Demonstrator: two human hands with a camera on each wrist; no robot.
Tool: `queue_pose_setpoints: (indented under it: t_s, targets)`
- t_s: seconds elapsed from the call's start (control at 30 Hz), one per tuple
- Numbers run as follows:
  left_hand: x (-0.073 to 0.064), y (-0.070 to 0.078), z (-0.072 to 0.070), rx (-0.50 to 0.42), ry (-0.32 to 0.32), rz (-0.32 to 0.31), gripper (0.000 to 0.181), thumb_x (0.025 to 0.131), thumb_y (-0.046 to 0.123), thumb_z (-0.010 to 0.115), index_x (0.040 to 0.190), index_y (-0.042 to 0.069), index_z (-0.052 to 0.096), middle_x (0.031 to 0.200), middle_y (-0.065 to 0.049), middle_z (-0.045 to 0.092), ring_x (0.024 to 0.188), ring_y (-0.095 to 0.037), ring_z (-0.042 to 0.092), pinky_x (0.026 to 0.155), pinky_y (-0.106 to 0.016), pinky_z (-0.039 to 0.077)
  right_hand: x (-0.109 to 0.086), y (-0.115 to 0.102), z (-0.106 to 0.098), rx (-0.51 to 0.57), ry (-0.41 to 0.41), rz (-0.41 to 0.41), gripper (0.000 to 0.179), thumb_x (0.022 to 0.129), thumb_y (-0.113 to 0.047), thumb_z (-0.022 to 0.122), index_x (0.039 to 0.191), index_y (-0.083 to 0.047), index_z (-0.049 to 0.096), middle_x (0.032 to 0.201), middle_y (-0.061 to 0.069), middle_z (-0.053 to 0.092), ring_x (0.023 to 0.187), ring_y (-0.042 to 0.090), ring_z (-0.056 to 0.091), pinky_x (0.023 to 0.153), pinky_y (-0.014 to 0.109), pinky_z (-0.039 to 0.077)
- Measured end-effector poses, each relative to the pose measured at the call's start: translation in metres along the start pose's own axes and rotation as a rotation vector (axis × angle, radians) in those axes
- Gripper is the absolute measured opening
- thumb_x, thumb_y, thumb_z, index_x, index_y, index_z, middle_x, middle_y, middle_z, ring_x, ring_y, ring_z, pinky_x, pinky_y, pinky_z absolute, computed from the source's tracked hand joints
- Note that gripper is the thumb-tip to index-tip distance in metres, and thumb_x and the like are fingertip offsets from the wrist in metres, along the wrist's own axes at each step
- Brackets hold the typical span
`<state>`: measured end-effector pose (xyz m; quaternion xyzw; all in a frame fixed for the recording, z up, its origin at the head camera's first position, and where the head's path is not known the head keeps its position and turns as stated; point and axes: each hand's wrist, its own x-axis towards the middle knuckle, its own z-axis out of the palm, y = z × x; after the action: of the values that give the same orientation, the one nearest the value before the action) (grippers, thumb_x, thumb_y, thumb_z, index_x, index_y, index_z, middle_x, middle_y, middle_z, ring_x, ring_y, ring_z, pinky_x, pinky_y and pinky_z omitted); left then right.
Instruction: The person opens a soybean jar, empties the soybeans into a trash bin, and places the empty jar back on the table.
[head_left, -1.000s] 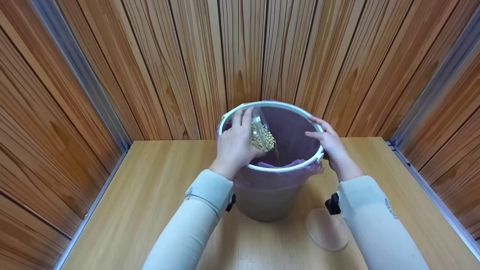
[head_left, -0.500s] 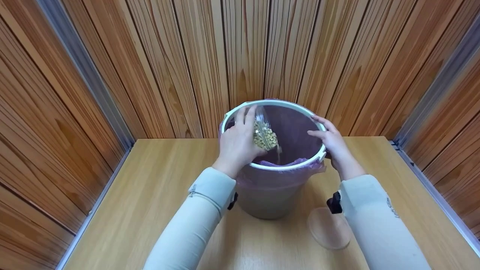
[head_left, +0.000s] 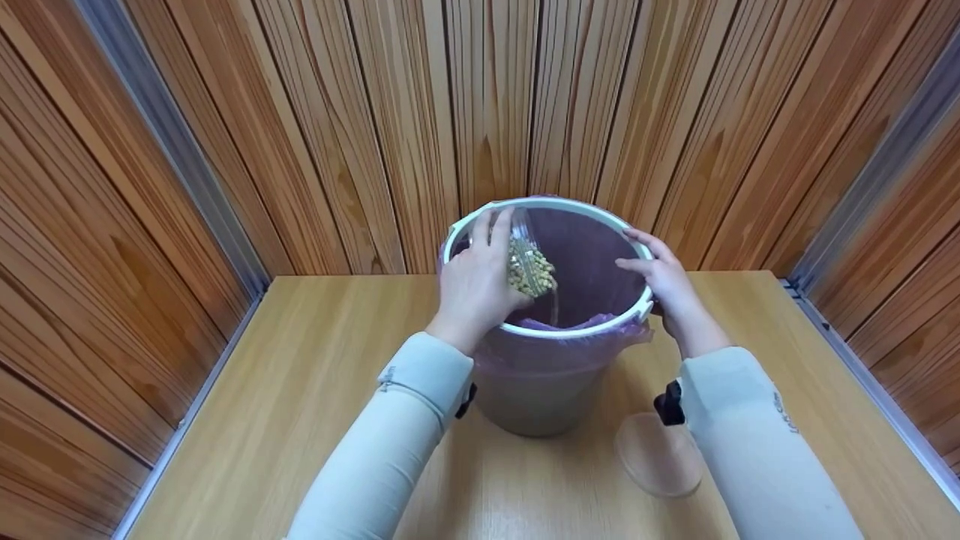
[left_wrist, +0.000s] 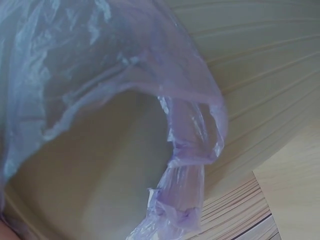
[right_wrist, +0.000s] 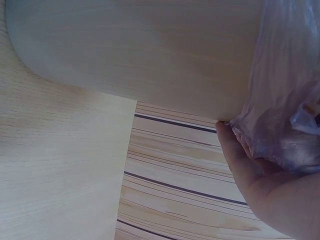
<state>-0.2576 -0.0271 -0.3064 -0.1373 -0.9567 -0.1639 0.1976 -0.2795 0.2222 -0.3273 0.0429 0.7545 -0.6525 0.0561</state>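
Observation:
My left hand (head_left: pixel 476 283) grips a clear jar (head_left: pixel 523 227) of pale yellow beans (head_left: pixel 531 271), tilted over the mouth of a bin (head_left: pixel 536 405). A thin blurred streak drops from the jar's low end into the bin. A purple bag (head_left: pixel 544 356) lines the bin and folds over its white rim. On the right side my right hand (head_left: pixel 667 289) holds that rim, fingers over the top. The right wrist view shows this hand (right_wrist: pixel 272 192) against the bunched bag (right_wrist: pixel 285 85). Mostly bag (left_wrist: pixel 187 75) and bin wall (left_wrist: pixel 260 65) fill the left wrist view.
A clear round lid (head_left: pixel 658 457) lies flat on the wooden table (head_left: pixel 337 360), in front of the bin and beside the right forearm. Wood-panelled walls (head_left: pixel 375 135) close off the back and both sides.
Beans have shifted and tumbled inside the tilted jar while the streak keeps falling. Both hands hold nearly the same places; the whole view slid slightly at first.

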Motion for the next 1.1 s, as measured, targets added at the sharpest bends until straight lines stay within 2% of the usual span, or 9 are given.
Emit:
queue_pose_setpoints:
  t_s: [0.13,0.3,0.4,0.7,1.1]
  targets:
    - [0.0006,0.0002,0.0008,0.007,0.007,0.002,0.112,0.058,0.044,0.085,0.147,0.02,0.02,0.148,-0.008,0.027,0.075,-0.022,0.061,0.064,-0.037,0.05,-0.0001,-0.0001,0.0,0.004,0.001,0.003,0.061,0.091,-0.022,0.055,0.145,-0.028,0.028,0.147,0.012,0.027,0.097,0.017,0.061,0.078,0.029,0.053]
    - [0.0011,0.0006,0.0006,0.02,0.027,0.01,0.111,0.058,0.043,0.085,0.146,0.019,0.021,0.149,-0.008,0.026,0.075,-0.023,0.061,0.064,-0.038,0.051,0.0001,-0.0006,0.0007,0.006,0.007,0.009,0.06,0.091,-0.023,0.055,0.145,-0.029,0.029,0.146,0.01,0.028,0.114,0.03,0.051,0.088,0.037,0.049]
    - [0.0004,0.0004,0.0009,0.026,0.028,0.002,0.112,0.057,0.042,0.085,0.146,0.02,0.021,0.149,-0.007,0.025,0.074,-0.023,0.06,0.064,-0.038,0.05,0.0005,0.0003,0.0012,0.007,0.008,0.013,0.06,0.091,-0.023,0.055,0.144,-0.029,0.029,0.146,0.009,0.028,0.117,0.032,0.049,0.09,0.039,0.048]
    - [-0.0015,-0.0008,0.0023,0.034,0.037,-0.009,0.113,0.057,0.041,0.086,0.146,0.021,0.02,0.149,-0.006,0.024,0.068,-0.021,0.059,0.059,-0.036,0.049,0.0,0.0022,0.002,0.008,0.011,-0.005,0.06,0.091,-0.021,0.055,0.145,-0.027,0.03,0.145,0.011,0.028,0.096,0.019,0.062,0.079,0.032,0.053]
    - [-0.0014,-0.0004,0.0029,0.018,0.076,-0.011,0.113,0.057,0.039,0.086,0.147,0.022,0.019,0.148,-0.006,0.025,0.072,-0.021,0.059,0.063,-0.038,0.05,0.001,0.0012,0.0011,0.007,0.01,0.005,0.061,0.091,-0.021,0.055,0.145,-0.027,0.028,0.146,0.012,0.028,0.092,0.015,0.063,0.079,0.031,0.053]
